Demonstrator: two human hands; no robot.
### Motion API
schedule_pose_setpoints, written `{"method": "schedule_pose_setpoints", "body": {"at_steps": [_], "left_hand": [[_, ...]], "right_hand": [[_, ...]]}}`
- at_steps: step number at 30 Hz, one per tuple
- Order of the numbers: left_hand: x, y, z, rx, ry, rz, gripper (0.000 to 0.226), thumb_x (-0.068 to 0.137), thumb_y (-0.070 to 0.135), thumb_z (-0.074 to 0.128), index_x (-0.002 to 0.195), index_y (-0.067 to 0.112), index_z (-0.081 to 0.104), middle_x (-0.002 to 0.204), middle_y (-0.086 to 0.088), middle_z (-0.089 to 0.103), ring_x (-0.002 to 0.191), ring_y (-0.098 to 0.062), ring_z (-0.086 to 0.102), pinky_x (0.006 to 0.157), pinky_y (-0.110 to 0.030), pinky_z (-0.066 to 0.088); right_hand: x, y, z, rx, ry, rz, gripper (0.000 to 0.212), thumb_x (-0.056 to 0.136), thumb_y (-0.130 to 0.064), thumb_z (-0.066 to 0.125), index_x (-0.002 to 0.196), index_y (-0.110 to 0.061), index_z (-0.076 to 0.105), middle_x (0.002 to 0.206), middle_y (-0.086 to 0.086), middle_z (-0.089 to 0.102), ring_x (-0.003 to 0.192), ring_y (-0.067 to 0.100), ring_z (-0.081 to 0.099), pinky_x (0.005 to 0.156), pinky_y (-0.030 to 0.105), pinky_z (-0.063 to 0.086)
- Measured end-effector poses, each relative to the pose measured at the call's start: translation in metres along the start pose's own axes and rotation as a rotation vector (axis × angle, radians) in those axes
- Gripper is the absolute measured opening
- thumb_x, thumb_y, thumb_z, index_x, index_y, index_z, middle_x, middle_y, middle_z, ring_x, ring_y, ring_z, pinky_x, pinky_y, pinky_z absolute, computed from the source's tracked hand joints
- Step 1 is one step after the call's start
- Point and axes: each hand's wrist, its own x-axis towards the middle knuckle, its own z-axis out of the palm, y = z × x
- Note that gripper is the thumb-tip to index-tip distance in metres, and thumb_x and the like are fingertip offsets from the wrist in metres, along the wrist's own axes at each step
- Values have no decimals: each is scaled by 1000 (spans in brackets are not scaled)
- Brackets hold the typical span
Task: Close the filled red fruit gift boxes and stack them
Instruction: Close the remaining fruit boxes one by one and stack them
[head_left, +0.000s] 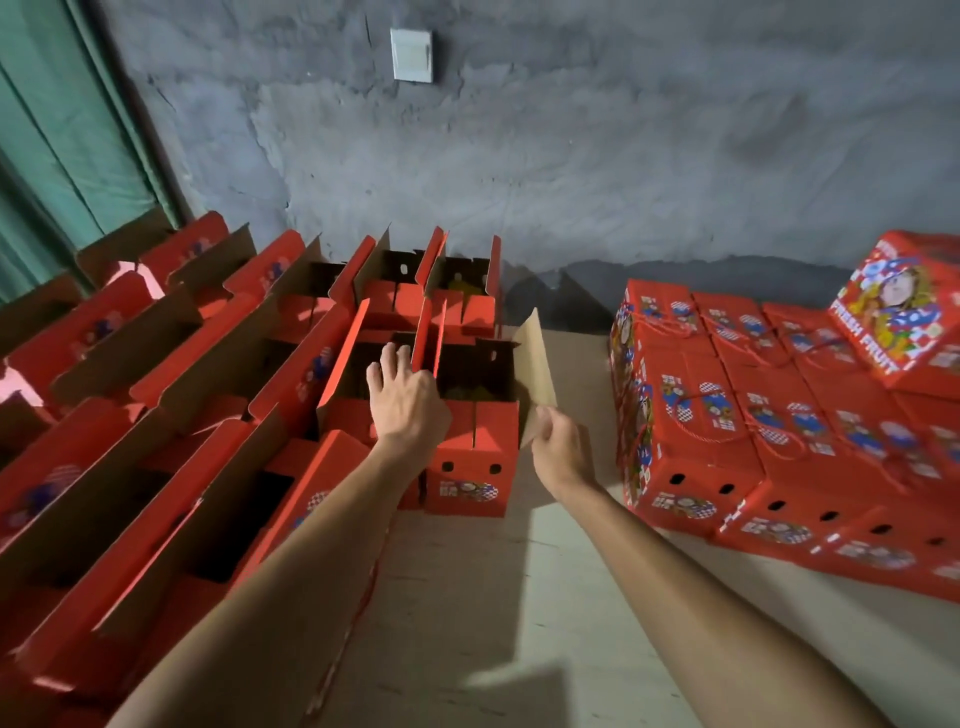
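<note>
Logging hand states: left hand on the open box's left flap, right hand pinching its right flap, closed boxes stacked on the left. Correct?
One error: the head view shows the closed boxes stacked on the right. The left hand, right hand and open box are as stated.

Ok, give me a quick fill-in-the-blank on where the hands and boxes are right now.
1. The right hand pinches the open box's brown ____.
2. The left hand rests on the box's ____ flap.
3. The closed boxes sit on the person's ____ side.
4. The wall switch is ____ in colour.

Missing: flap; red; right; white
</note>
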Motion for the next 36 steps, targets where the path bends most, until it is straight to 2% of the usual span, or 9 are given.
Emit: {"method": "schedule_pose_setpoints", "body": {"at_steps": [4,9,13,16,19,24,29,33,36], "left_hand": [[-36,30,-3,-76,-71,276,20,80,23,65,92,9,70,168,-14,20,158,-28,0,126,-52,10],[-98,73,1,-148,-222,586,23,74,38,62,74,16,57,149,-10,53,150,-25,32,122,-47,19],[-146,110,0,-92,-328,817,37,81,61,52,91,26,51,96,12,62,105,-14,61,119,-43,23],[-161,128,-8,-54,-351,926,66,72,73,62,118,27,51,106,10,66,107,-13,60,119,-40,27],[-171,144,-17,48,-349,983,54,83,48,74,129,23,60,117,3,66,119,-19,57,108,-31,36],[-238,206,-21,-78,-325,1152,9,89,23,74,92,15,73,95,-1,64,99,-22,63,83,-38,52],[-339,289,-13,-185,-13,1358,7,81,11,76,76,13,72,81,-5,67,72,-27,66,50,-35,51],[-394,339,-3,-204,8,1377,7,78,9,75,77,16,72,80,-1,66,70,-23,63,44,-31,44],[-422,362,0,-260,11,1272,12,76,8,73,73,16,65,77,0,61,63,-22,57,40,-29,36]], "right_hand": [[-16,24,-29,-2,28,39,30,104,-12,45,76,-10,54,61,-1,51,59,24,50,57,31,27],[-42,64,-92,31,61,123,30,108,-18,42,111,-6,69,106,12,73,95,26,66,70,25,37],[-73,108,-148,62,75,182,32,107,-11,39,118,-8,69,119,7,70,110,23,63,84,25,44],[-100,141,-189,117,104,196,37,111,-16,34,113,-9,70,114,2,70,103,15,62,84,22,43],[-122,173,-225,165,146,272,33,110,-19,36,106,-15,69,105,4,71,87,16,62,68,22,42],[-148,208,-288,150,204,275,33,109,-17,39,108,-8,71,113,7,72,106,23,65,80,19,39],[-156,224,-331,119,223,254,36,108,-21,38,113,0,67,120,17,68,113,34,62,98,41,49],[-159,238,-354,127,265,330,32,107,-26,40,114,-3,62,123,13,63,113,30,60,92,32,45],[-173,248,-369,72,217,292,34,104,-35,50,117,-5,58,124,13,59,113,29,59,95,39,49]]}}
